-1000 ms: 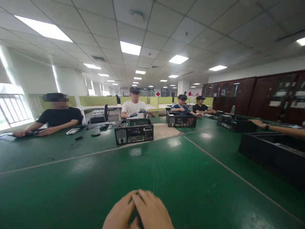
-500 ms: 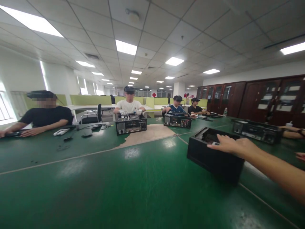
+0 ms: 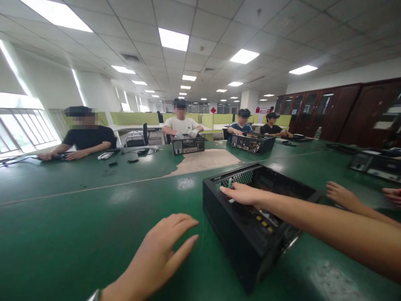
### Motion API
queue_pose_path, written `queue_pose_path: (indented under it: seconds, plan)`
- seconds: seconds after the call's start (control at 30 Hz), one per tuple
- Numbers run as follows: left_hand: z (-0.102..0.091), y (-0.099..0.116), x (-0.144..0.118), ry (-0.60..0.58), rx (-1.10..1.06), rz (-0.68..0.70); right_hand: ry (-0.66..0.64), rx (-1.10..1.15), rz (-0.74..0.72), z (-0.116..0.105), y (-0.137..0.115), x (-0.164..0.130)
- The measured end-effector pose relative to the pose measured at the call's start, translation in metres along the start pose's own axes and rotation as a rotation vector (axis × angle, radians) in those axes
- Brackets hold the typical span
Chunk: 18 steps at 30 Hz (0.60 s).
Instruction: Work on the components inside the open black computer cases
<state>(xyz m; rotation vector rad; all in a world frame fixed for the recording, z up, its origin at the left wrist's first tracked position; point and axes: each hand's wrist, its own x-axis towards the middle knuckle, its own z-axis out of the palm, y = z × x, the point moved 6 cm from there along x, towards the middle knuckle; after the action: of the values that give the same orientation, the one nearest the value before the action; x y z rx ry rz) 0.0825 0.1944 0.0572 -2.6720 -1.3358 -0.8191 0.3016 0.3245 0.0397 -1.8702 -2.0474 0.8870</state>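
A black computer case [image 3: 227, 234] lies on its side on the green table, its top open; perforated metal, wires and yellow pieces show inside. My right hand [image 3: 246, 195] reaches across it and grips its upper edge on the left, the thumb out to the left and the other fingers partly hidden inside. My left hand [image 3: 163, 246] is in the air left of the case, fingers spread from the thumb, holding nothing and apart from the case.
A neighbour's hand [image 3: 341, 196] is just right of my case, with another open case [image 3: 376, 165] beyond. Across the green table [image 3: 103, 234], co-workers handle a case [image 3: 189, 145] and another case [image 3: 247, 144]. Cables and small parts [image 3: 133, 160] lie far left.
The computer case has come left and nearer, turned so its open top shows more. My right hand has moved left with it. My left hand has come into view.
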Motion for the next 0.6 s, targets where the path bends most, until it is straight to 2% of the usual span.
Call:
queue_pose_path:
  seconds: [0.07,0.13,0.17,0.23,0.3,0.4,0.5,0.57,0.6]
  plan:
    - [0.0,0.037,0.042,-0.079,-0.11,0.146,-0.186,0.307,-0.044,0.022,-0.017,-0.005]
    - [0.008,0.06,0.061,-0.206,-0.154,0.307,-0.238,0.387,-0.057,0.03,-0.018,-0.002]
    - [0.015,0.065,0.06,-0.282,-0.144,0.367,-0.207,0.296,-0.089,0.03,-0.016,0.002]
    - [0.026,0.062,0.046,-0.434,-0.068,0.415,-0.101,-0.054,-0.225,0.026,-0.013,0.01]
    - [0.029,0.046,0.025,-0.541,0.022,0.368,-0.05,-0.403,-0.369,0.031,-0.017,0.016]
    - [0.018,0.023,0.007,-0.65,0.088,0.238,-0.131,-0.689,-0.466,0.059,-0.032,0.02]
    - [0.015,0.009,0.02,-0.689,0.249,0.098,-0.352,-0.814,-0.582,0.104,-0.052,0.02]
    - [0.03,0.005,0.037,-0.776,0.37,0.021,-0.489,-0.805,-0.652,0.13,-0.06,0.02]
    - [0.043,0.005,0.044,-0.872,0.402,0.0,-0.537,-0.783,-0.666,0.138,-0.06,0.021]
